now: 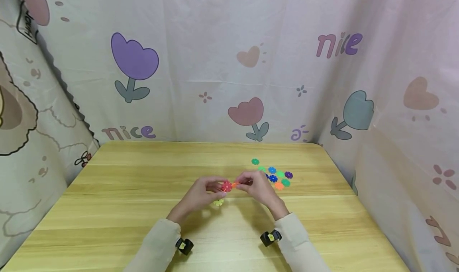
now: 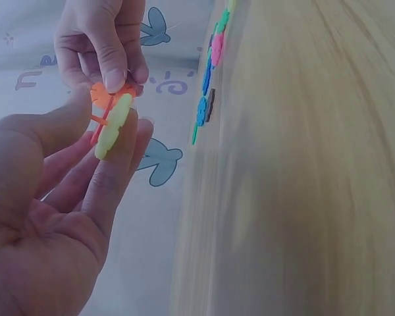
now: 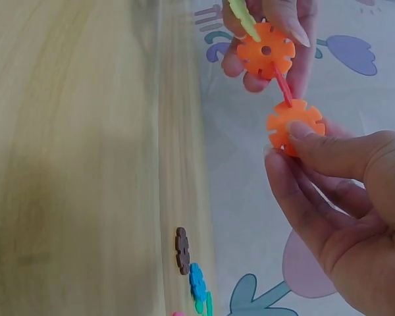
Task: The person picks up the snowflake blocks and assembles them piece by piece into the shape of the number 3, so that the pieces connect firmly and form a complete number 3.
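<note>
1. The left hand (image 1: 201, 191) curls thumb and fingers about a short chain of slotted plastic flower discs: yellow disc (image 2: 114, 127), orange disc (image 3: 266, 50), red disc (image 1: 226, 186), second orange disc (image 3: 295, 127).
2. The right hand (image 1: 259, 187) pinches the second orange disc, at the red disc's 3 o'clock; the yellow disc hangs towards 7.
3. Loose multicoloured discs (image 1: 280, 174) lie on the wood-grain counter (image 1: 125, 208) at the right hand's 1 to 2 o'clock, nearer it than the left.
4. Fingers hide parts of the chain; how deeply its slots engage, I cannot tell. The right hand covers some loose discs.
</note>
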The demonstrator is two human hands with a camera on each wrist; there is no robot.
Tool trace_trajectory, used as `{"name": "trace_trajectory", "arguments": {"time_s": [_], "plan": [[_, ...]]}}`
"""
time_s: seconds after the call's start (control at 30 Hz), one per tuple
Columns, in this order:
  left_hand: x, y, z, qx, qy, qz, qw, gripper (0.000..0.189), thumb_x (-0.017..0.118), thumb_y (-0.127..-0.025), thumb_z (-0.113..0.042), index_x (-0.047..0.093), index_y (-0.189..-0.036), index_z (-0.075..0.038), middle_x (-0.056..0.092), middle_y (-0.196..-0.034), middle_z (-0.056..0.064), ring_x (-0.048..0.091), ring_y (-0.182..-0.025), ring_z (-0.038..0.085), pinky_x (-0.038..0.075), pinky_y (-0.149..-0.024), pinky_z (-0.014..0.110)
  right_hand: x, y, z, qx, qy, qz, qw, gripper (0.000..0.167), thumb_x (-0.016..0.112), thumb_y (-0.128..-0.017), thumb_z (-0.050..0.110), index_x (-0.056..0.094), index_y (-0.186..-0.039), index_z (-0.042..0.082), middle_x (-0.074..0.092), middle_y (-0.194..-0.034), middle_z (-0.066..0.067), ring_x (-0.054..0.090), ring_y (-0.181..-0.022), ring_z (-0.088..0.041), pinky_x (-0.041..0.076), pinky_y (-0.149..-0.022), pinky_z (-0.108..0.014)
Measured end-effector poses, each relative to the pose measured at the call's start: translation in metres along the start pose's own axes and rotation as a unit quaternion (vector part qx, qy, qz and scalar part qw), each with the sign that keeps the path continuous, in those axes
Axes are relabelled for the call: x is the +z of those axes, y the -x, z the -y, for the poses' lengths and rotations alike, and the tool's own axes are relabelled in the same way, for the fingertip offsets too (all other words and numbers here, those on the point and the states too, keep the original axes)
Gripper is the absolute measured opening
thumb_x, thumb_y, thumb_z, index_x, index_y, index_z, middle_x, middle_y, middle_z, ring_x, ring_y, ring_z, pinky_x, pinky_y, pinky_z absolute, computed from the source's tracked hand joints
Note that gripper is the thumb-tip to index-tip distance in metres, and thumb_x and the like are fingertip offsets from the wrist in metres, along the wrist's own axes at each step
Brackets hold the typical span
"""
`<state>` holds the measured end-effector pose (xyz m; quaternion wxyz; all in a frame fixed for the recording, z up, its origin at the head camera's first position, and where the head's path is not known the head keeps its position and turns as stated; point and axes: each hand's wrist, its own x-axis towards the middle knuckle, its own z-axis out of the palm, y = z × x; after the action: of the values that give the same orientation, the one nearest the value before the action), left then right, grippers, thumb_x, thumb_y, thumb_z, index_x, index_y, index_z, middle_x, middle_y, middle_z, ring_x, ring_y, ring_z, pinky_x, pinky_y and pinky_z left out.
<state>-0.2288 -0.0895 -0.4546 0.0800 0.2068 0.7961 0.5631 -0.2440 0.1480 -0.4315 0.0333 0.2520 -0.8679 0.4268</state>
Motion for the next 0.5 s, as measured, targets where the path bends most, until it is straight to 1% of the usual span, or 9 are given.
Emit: {"name": "trace_trajectory", "arguments": {"time_s": [0.1, 0.23, 0.33, 0.5], "plan": [[-0.0003, -0.0004, 0.001, 0.01, 0.008, 0.007, 0.9999, 0.041, 0.077, -0.093, -0.014, 0.068, -0.132, -0.007, 0.076, -0.114, 0.016, 0.073, -0.1, 0.022, 0.062, -0.08, 0.024, 0.0008, 0.0, 0.0009, -0.002, 0.0, 0.0, 1.0, 0.01, 0.079, -0.087, 0.0, 0.079, -0.091, 0.009, 0.077, -0.088, -0.006, 0.069, -0.077, -0.008, 0.059, -0.072, -0.018], [-0.0003, -0.0003, 0.0014, 0.017, 0.02, 0.012, 0.9996, 0.039, 0.077, -0.093, -0.01, 0.069, -0.131, -0.005, 0.075, -0.116, 0.019, 0.074, -0.1, 0.025, 0.062, -0.079, 0.025, 0.0024, 0.0001, 0.002, -0.002, 0.001, -0.011, 0.9999, 0.01, 0.081, -0.085, -0.001, 0.081, -0.087, 0.009, 0.078, -0.085, -0.007, 0.068, -0.072, -0.007, 0.059, -0.067, -0.017], [-0.0006, 0.0001, 0.0015, 0.012, 0.022, 0.011, 0.9996, 0.039, 0.077, -0.093, -0.008, 0.07, -0.131, -0.005, 0.076, -0.114, 0.017, 0.074, -0.099, 0.023, 0.063, -0.078, 0.025, 0.0051, -0.0004, 0.0028, -0.013, 0.005, -0.018, 0.9997, 0.008, 0.081, -0.084, -0.001, 0.081, -0.086, 0.007, 0.078, -0.084, -0.008, 0.068, -0.07, -0.008, 0.058, -0.064, -0.016], [-0.0018, 0.0003, 0.001, -0.004, 0.014, 0.008, 0.9999, 0.037, 0.076, -0.093, -0.006, 0.072, -0.129, -0.009, 0.077, -0.112, 0.012, 0.074, -0.099, 0.02, 0.063, -0.08, 0.027, 0.0102, -0.0006, 0.0022, -0.052, 0.025, -0.039, 0.9976, 0.008, 0.082, -0.082, -0.003, 0.081, -0.084, 0.006, 0.079, -0.083, -0.01, 0.071, -0.069, -0.012, 0.056, -0.063, -0.014]]}}
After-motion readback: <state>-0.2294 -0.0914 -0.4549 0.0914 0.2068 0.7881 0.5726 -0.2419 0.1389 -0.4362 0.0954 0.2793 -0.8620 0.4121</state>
